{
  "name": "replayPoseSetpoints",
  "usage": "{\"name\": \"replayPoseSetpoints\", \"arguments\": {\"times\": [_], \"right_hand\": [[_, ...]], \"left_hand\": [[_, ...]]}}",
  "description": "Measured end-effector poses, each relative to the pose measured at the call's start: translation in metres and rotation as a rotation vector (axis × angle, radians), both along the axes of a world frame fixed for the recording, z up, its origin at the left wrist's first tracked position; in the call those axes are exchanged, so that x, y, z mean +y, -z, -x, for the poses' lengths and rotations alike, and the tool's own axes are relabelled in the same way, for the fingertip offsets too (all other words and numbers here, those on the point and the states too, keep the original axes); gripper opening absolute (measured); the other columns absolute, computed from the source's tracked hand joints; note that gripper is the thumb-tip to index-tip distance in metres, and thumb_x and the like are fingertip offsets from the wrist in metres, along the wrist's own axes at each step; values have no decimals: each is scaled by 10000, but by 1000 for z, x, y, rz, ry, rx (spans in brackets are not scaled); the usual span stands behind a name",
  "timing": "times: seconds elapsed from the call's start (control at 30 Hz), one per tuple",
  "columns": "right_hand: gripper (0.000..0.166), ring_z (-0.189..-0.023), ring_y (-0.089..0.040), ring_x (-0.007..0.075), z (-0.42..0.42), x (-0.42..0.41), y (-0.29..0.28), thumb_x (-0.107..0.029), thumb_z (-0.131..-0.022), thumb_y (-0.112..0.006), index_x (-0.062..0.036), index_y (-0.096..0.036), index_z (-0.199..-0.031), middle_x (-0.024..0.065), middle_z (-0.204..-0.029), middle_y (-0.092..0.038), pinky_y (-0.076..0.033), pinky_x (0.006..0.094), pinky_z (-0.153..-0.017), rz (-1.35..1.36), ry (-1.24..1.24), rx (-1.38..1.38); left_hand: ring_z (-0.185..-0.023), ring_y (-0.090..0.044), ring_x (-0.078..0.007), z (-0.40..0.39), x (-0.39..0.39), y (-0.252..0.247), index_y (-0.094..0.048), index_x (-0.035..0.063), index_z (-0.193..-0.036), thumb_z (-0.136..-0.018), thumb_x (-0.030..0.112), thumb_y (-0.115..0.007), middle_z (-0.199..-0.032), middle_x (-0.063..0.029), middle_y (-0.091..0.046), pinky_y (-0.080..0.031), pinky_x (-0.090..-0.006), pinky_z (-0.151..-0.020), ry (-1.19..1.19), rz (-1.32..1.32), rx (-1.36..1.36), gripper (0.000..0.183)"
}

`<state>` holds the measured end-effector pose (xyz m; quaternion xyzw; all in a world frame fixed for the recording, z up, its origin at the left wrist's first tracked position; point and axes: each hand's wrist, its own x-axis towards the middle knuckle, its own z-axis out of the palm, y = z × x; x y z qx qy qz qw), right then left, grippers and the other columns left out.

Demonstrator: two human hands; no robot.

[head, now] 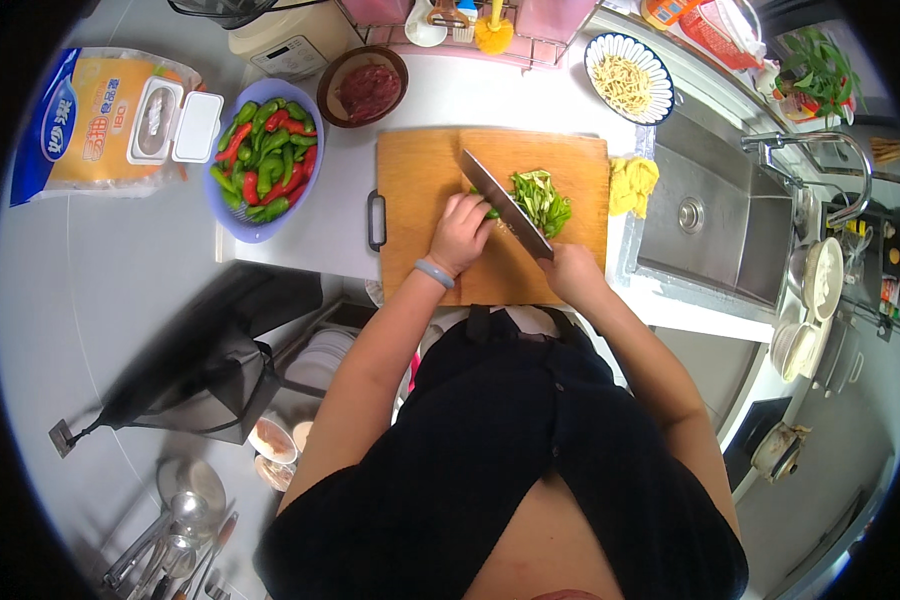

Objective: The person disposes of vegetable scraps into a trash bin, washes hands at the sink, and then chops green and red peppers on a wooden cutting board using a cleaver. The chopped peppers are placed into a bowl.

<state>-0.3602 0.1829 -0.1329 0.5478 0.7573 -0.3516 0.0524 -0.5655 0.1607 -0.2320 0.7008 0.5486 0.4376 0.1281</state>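
My right hand (574, 274) grips the handle of a kitchen cleaver (506, 204), whose blade runs diagonally over a wooden cutting board (420, 247). Under the fingertips of my left hand (461, 229), a green pepper (490, 214) is held against the board, close to the left face of the blade. Most of that pepper is hidden by the fingers and the knife. Right of the blade lies a heap of sliced green pepper (544, 202). A few pale seeds are scattered near the cutting edge.
A purple basket (231, 217) of red and green peppers stands left of the board. A brown bowl of raw meat (370, 91) sits behind it. At the right are a patterned plate of pale strips (624, 82), a yellow cloth (633, 185) and a steel sink (709, 251).
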Motion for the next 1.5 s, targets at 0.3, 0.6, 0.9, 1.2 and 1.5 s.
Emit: {"name": "replayPoseSetpoints", "arguments": {"times": [0.3, 0.6, 0.9, 1.2, 1.5], "right_hand": [[227, -716, -612, 441, 9, -2, 40, -177, -801, -644, 49, -622, -817, 279, -727, -611, -496, 500, -666, -54, 74, 87], [221, -711, -604, 428, -34, -11, 15, -198, -786, -669, 21, -642, -780, 262, -703, -603, -487, 488, -663, -23, 130, 91], [130, -680, -638, 389, -30, -23, -11, -131, -827, -531, -30, -603, -790, 202, -712, -639, -513, 482, -639, -117, -162, -161], [112, -690, -649, 383, -10, -19, 22, -115, -804, -537, -25, -603, -795, 206, -729, -647, -527, 473, -649, -118, -161, -152], [143, -690, -645, 389, -6, -17, 14, -109, -789, -542, -15, -649, -775, 225, -731, -641, -525, 469, -651, -56, -187, -162]], "left_hand": [[-974, -531, -341, -2, 0, -9, -584, 17, -979, -705, 61, -693, -1014, -144, -579, -452, -422, -864, 7, 47, 54, 298], [-954, -535, -301, -1, -1, -31, -613, 27, -986, -727, 83, -676, -987, -115, -584, -438, -435, -856, 94, 231, 247, 272], [-937, -539, -337, -3, -20, -16, -637, 24, -966, -754, 8, -630, -986, -137, -598, -470, -392, -828, 31, 86, 169, 212], [-883, -543, -301, -3, -21, -7, -648, 28, -958, -759, 20, -599, -952, -111, -609, -489, -372, -785, -7, 66, 189, 206], [-854, -545, -306, -5, -22, 0, -660, 32, -887, -748, 23, -652, -923, -105, -621, -483, -380, -755, -99, 67, 67, 140]]}}
